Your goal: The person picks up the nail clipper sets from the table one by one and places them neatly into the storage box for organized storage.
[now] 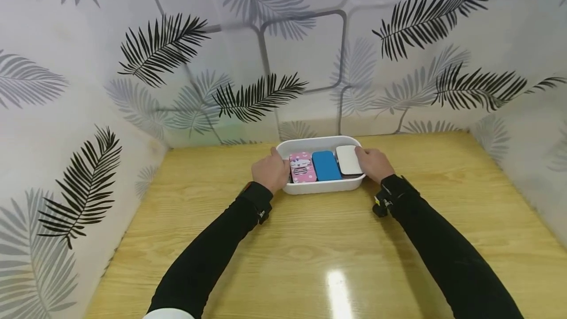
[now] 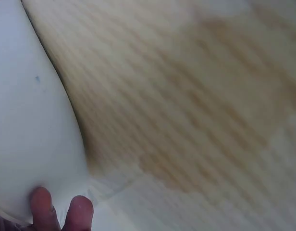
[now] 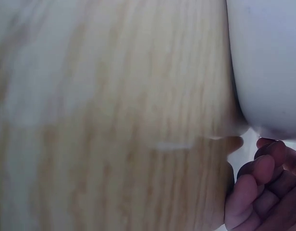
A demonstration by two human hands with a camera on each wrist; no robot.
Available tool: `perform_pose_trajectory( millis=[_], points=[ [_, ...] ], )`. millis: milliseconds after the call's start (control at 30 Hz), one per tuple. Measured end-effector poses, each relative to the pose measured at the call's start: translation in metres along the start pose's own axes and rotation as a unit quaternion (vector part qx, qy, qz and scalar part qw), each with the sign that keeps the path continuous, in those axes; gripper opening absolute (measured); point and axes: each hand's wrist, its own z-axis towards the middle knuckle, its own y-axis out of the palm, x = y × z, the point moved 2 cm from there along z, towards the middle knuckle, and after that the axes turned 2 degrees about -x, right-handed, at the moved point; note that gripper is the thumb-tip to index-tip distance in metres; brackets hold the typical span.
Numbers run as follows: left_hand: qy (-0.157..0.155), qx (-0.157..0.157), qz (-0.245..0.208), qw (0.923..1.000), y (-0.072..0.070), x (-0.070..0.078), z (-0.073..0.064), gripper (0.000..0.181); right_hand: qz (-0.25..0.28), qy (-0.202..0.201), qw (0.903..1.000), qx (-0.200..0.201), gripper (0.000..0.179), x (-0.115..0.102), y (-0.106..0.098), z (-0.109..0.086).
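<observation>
A white oblong tub (image 1: pixel 323 188) with rounded ends stands on the table, held at both ends. My left hand (image 1: pixel 270 170) grips its left end, thumb over the rim; in the left wrist view two fingertips (image 2: pixel 78 211) press against the outer wall. At the right end my right hand (image 1: pixel 374 164) grips the rim, and the right wrist view shows its curled fingers (image 3: pixel 263 168) low by the tub's end. Inside lie a pink box with a cartoon print (image 1: pixel 304 175), a blue box (image 1: pixel 327 166) and a white one (image 1: pixel 349 160), side by side.
The wood-grain table (image 1: pixel 283 255) reaches back to a wall covering with leaf prints (image 1: pixel 261 97), close behind the tub. Similar coverings (image 1: pixel 88 186) rise along the left and right sides. Light glares off the table's near part.
</observation>
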Motion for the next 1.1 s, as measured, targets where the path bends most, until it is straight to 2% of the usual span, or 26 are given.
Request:
perform_pose_trajectory(
  millis=[233, 467, 733, 933, 1100],
  points=[
    [0.002, -0.019, -0.007, 0.9998, -0.009, 0.005, 0.014, 0.064, -0.006, -0.007, 0.9999, 0.01, 0.081, -0.001, -0.008, 0.008],
    [-0.009, -0.057, -0.005, 0.9983, -0.008, 0.009, 0.023, 0.065, -0.034, -0.007, 0.9993, 0.01, 0.079, 0.0, -0.011, 0.013],
    [-0.022, -0.043, -0.025, 0.9985, -0.004, 0.016, 0.031, 0.063, -0.052, -0.009, 0.9979, 0.036, 0.08, 0.003, -0.02, 0.017],
    [-0.025, -0.033, -0.025, 0.9989, -0.007, 0.025, 0.032, 0.061, -0.04, 0.009, 0.9979, 0.049, 0.08, 0.006, -0.027, 0.018],
    [-0.028, -0.023, -0.029, 0.9989, -0.006, 0.026, 0.031, 0.056, -0.032, 0.016, 0.9977, 0.057, 0.079, 0.005, -0.028, 0.012]
  ],
)
